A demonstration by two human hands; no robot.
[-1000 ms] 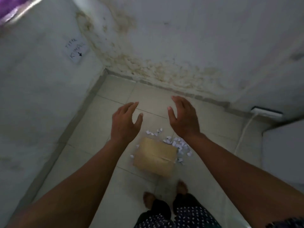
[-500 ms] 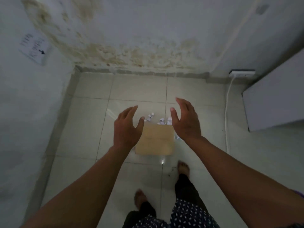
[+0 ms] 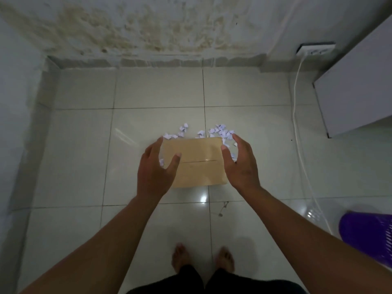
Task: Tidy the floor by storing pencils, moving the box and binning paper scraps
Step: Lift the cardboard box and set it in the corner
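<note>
- Head view: a closed cardboard box (image 3: 196, 161) sits flat on the tiled floor (image 3: 84, 155), just ahead of the person's bare feet (image 3: 180, 258).
- The left hand (image 3: 156, 169) is spread, fingers relaxed, reaching over the box's left edge; the right hand (image 3: 240, 164) is likewise spread beside the right edge. Neither grips anything, and whether either touches the cardboard cannot be told from above.
- White paper scraps (image 3: 219, 131) lie scattered just beyond the box's far edge, with a few beside its left and right sides, partly under the hands.
- A purple bin (image 3: 369, 232) lies near the right frame edge; a white cable (image 3: 301, 145) runs along the floor from a power strip (image 3: 316, 50) beside a pale cabinet (image 3: 360, 90). No pencils are visible.
- Likely risks: lifting or sliding the box could scatter the light scraps wider, or carry off any caught against its sides.
- A two-sided squeeze on smooth cardboard may slip if the box is heavy; its weight cannot be judged.
- Carrying it rightward, a foot could catch the cable.
</note>
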